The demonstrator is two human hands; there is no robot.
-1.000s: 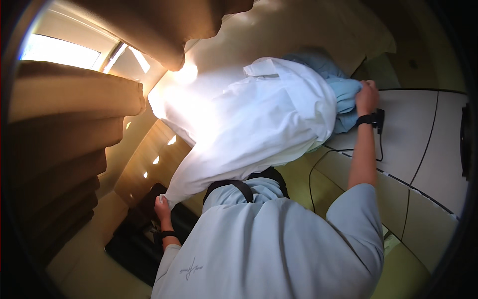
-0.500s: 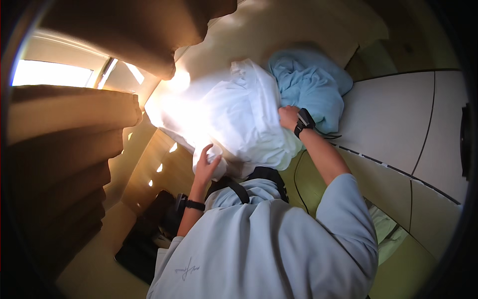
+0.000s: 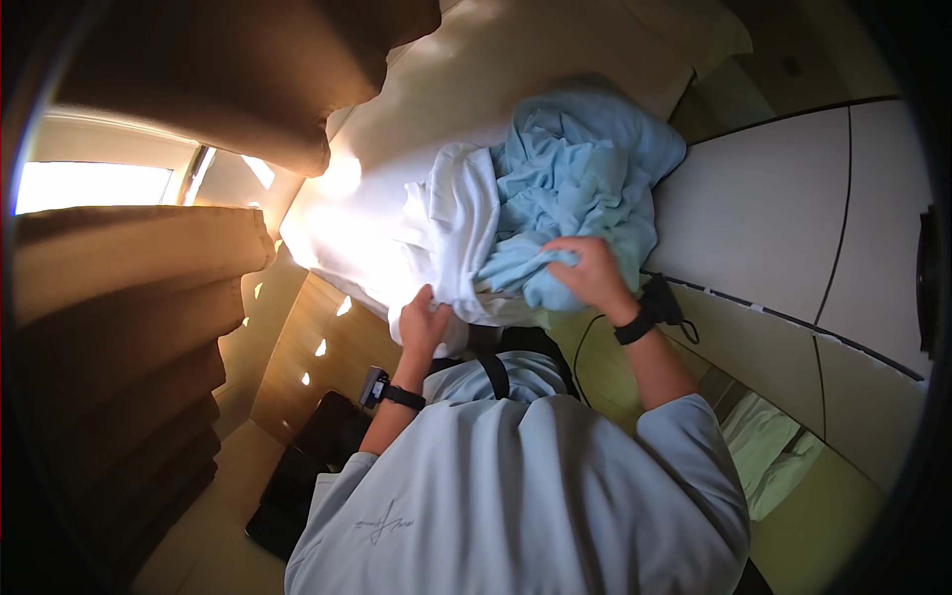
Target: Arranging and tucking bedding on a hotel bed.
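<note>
At the far left hang brown curtains (image 3: 129, 288) beside a bright window (image 3: 89, 183). Low on the floor lies a dark open bag (image 3: 307, 466); what is in it cannot be made out. The left hand (image 3: 424, 325) is clenched on the lower edge of one white sheet (image 3: 451, 228), which lies bunched on the bed (image 3: 516, 79). The right hand (image 3: 587, 273) has its fingers curled around a fold of one light blue sheet (image 3: 580, 174), crumpled in a heap just right of the white one and touching it. Each wrist carries a dark band, two in all. Pale wall panels (image 3: 793, 218) stand to the right.
</note>
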